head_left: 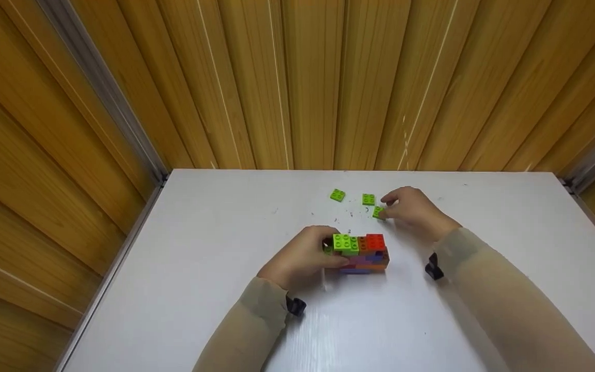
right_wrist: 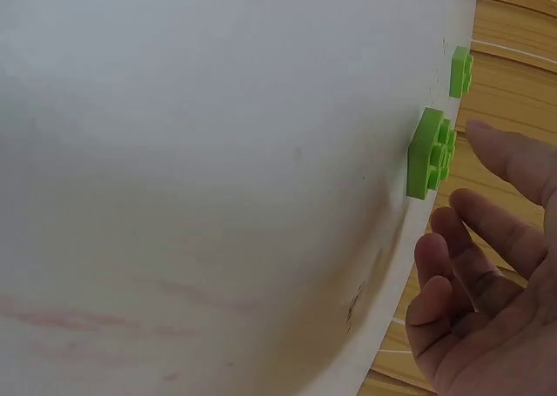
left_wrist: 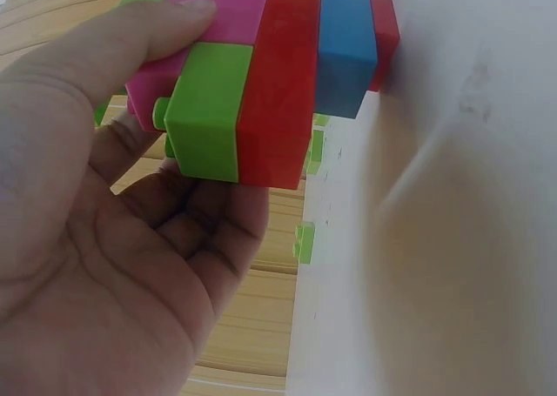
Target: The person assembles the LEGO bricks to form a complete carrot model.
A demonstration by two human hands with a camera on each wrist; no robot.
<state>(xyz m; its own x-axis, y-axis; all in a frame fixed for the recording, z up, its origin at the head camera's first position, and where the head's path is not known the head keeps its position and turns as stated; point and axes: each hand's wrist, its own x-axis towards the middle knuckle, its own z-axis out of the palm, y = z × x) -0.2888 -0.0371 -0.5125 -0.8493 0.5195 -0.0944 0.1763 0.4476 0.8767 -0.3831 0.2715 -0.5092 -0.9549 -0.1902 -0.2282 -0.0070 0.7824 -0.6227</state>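
My left hand [head_left: 302, 256] grips a block of stacked toy bricks [head_left: 363, 260] by its left end, thumb on the near side and fingers behind. Green and red bricks top the block in the head view; the left wrist view shows a green brick [left_wrist: 204, 109], a red brick [left_wrist: 278, 100] and a blue brick [left_wrist: 348, 52] at its end. Beside a small flat green brick [head_left: 377, 212] is my right hand [head_left: 413, 209], its thumb overlapping that brick in the head view. In the right wrist view the thumb and loosely bent fingers are apart, around no brick.
Two more flat green bricks lie farther back on the white table [head_left: 215, 248], one at the left [head_left: 337, 195] and one in the middle [head_left: 368, 199]. Dark specks are scattered near them. A wood-patterned wall [head_left: 313, 93] rises behind the table's back edge.
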